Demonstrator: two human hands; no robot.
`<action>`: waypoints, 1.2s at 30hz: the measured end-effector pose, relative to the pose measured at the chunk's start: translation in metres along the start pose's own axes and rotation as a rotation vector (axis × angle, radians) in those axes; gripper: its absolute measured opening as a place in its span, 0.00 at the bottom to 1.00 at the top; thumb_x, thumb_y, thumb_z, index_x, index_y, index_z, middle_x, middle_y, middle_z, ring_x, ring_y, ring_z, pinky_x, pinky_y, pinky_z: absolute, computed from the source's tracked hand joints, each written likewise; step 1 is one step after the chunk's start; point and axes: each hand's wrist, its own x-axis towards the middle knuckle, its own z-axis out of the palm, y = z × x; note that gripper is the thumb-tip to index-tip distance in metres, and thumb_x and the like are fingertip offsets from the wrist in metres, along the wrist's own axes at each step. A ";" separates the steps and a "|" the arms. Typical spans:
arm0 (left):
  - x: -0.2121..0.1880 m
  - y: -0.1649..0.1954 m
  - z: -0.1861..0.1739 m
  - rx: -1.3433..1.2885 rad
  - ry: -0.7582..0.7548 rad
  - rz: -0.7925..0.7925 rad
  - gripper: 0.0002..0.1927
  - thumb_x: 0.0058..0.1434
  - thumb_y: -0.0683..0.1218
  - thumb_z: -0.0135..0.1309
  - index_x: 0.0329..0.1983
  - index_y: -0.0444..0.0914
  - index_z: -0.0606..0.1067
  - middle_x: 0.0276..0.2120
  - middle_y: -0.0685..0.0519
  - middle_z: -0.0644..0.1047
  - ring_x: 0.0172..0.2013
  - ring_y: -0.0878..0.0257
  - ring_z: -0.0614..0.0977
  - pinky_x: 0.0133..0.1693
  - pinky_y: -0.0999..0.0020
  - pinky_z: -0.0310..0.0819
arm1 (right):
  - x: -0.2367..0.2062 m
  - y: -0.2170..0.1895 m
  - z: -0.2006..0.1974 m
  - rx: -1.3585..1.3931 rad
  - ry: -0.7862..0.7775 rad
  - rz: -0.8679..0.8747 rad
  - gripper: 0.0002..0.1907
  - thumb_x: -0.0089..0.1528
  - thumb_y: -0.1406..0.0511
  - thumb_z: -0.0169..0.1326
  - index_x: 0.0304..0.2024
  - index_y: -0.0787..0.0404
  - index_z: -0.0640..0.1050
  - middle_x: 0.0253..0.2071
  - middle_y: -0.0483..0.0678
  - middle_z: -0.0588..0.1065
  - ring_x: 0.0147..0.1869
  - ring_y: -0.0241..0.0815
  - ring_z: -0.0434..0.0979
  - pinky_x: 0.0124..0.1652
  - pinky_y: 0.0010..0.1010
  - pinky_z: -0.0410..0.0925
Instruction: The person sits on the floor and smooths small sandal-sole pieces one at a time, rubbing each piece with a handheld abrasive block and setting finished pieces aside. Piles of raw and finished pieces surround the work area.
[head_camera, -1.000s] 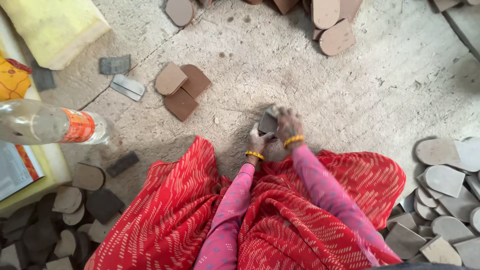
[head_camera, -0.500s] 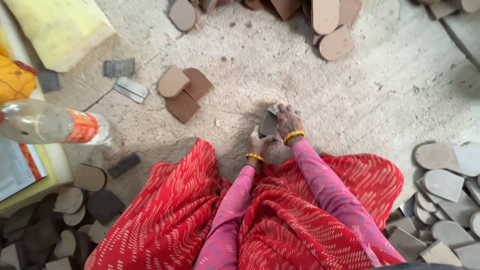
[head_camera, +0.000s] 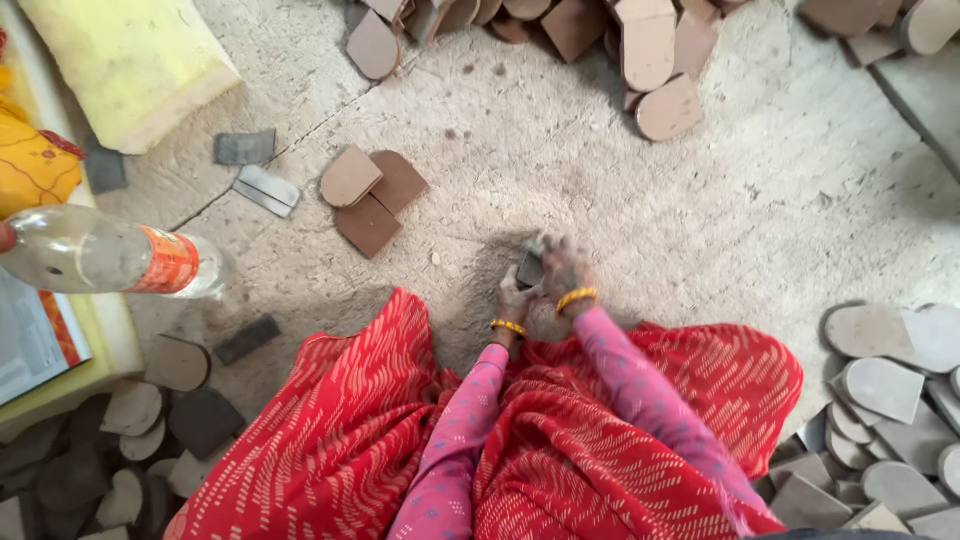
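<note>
Both hands, left hand (head_camera: 515, 298) and right hand (head_camera: 566, 275), pinch a small dark piece (head_camera: 530, 270) upright against the floor (head_camera: 700, 220) between them; a firm grip, kept steady, seems best.

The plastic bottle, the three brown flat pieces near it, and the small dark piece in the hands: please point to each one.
plastic bottle (head_camera: 95, 252), head view, on its clear body.
three brown flat pieces (head_camera: 372, 200), head view, where the three overlap.
small dark piece (head_camera: 529, 270), head view, on its visible face between both hands.
</note>
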 end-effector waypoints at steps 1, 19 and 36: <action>0.001 -0.001 0.001 0.004 0.012 0.045 0.23 0.51 0.43 0.68 0.49 0.33 0.76 0.39 0.52 0.83 0.39 0.64 0.84 0.41 0.68 0.80 | -0.009 -0.007 0.001 0.041 -0.034 0.001 0.12 0.54 0.66 0.53 0.39 0.59 0.80 0.58 0.46 0.71 0.55 0.48 0.71 0.46 0.45 0.68; -0.008 -0.013 0.002 0.017 0.035 -0.014 0.18 0.56 0.43 0.68 0.46 0.32 0.77 0.37 0.48 0.84 0.36 0.66 0.83 0.39 0.67 0.80 | -0.016 -0.010 -0.003 0.144 -0.152 0.094 0.11 0.55 0.64 0.54 0.38 0.59 0.81 0.57 0.46 0.71 0.57 0.50 0.71 0.50 0.49 0.66; -0.006 -0.007 -0.002 -0.021 -0.013 -0.048 0.28 0.48 0.49 0.73 0.46 0.33 0.73 0.36 0.49 0.84 0.35 0.65 0.84 0.36 0.66 0.81 | 0.001 0.011 0.005 0.128 -0.182 0.215 0.11 0.59 0.67 0.51 0.43 0.58 0.80 0.62 0.43 0.71 0.63 0.47 0.70 0.52 0.46 0.69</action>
